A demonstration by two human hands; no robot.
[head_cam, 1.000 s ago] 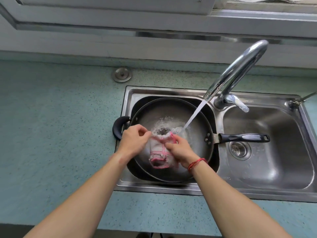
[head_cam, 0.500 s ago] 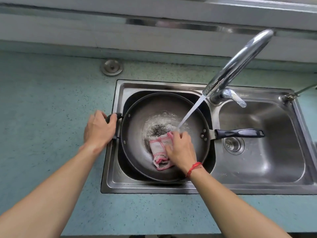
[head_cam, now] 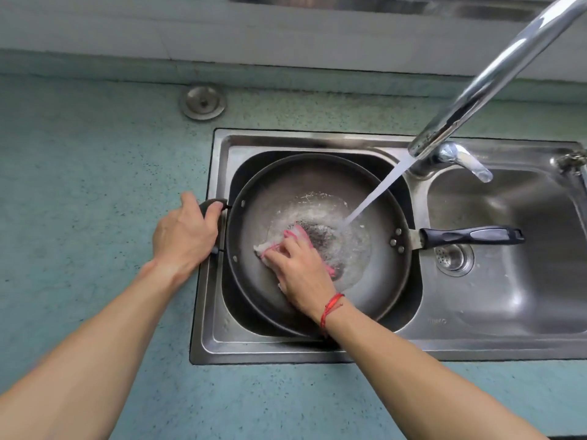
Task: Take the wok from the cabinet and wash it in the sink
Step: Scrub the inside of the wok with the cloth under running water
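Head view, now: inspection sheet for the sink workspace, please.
Surface: speckled teal countertop, steel double-basin sink set in it.
Job's things: dark round metal wok in the left basin, its long black handle over the right basin; chrome faucet runs water into it.
Clutter: round steel cap on the counter behind the sink.
Grippers: left hand grips the wok's black loop handle; right hand holds a pink-striped white cloth against the wok's inside, fingers curled over it.
Cables: nothing seen.
Surroundings: pale ledge along the back.
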